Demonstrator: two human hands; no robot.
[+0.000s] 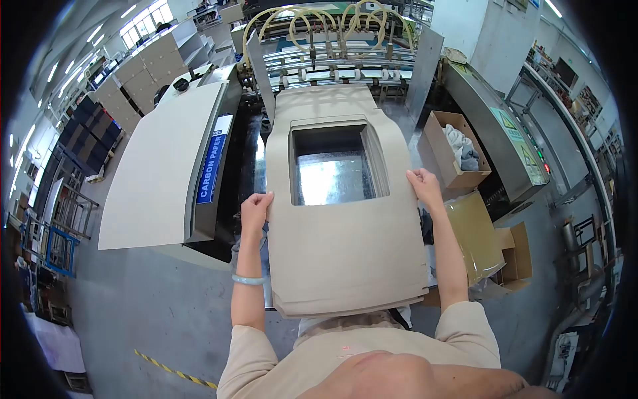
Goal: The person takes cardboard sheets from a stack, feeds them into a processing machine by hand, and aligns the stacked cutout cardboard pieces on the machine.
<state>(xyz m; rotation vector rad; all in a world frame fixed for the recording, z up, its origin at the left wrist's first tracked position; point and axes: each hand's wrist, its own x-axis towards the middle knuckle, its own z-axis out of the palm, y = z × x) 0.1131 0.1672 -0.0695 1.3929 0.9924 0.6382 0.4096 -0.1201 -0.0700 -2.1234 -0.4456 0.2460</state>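
Note:
A stack of grey-brown die-cut cardboard sheets (345, 249) lies in front of me, its long side running away toward the machine. Each sheet has a large rectangular window, through which a shiny dark surface (330, 174) shows. At the stack's left edge, my left hand (255, 211) is closed with thumb and fingers pinching the border. My right hand (425, 186) pinches the opposite edge, slightly farther forward. How many sheets the fingers hold cannot be made out. The near corners of the stack are a little uneven.
A feeding machine (339, 63) with rollers and looped hoses stands ahead. On the left are a large pale board (159, 159) and a blue carbon paper box (213, 163). To the right sit an open carton (454, 149) with cloths and a plastic-wrapped package (473, 233).

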